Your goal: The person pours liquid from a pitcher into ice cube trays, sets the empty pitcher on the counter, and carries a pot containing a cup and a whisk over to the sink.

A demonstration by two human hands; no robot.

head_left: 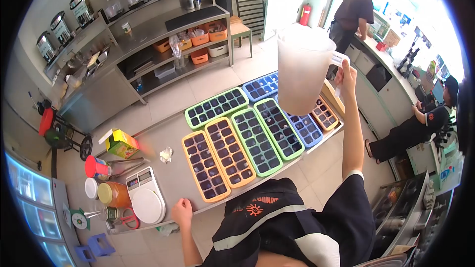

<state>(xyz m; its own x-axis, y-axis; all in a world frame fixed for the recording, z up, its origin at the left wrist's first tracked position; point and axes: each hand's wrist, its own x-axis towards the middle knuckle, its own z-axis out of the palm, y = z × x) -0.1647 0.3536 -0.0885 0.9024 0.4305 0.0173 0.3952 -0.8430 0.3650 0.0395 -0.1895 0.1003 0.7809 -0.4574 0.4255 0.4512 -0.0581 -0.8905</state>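
Note:
My right hand [348, 76] is raised and closed around the handle of a frosted plastic pitcher [303, 71]. The pitcher is held above the far right end of the steel table [158, 118], upright or nearly so; what it contains cannot be made out. Below and beside it lie ice cube trays in orange [205, 165], green [257, 141] and blue [303, 127], with dark contents in their compartments. My left hand [182, 211] rests at the table's near edge with its fingers curled in, nothing visible in them, between the white kitchen scale [147, 202] and the nearest orange tray.
On the table's left stand a yellow-green box [121, 144], a red-lidded jar [96, 167], an amber jar [113, 195] and red-handled scissors [130, 219]. A crumpled wrapper [166, 155] lies mid-table. Two people [354, 15] are by the right-hand counter. Steel shelving [173, 29] lines the back.

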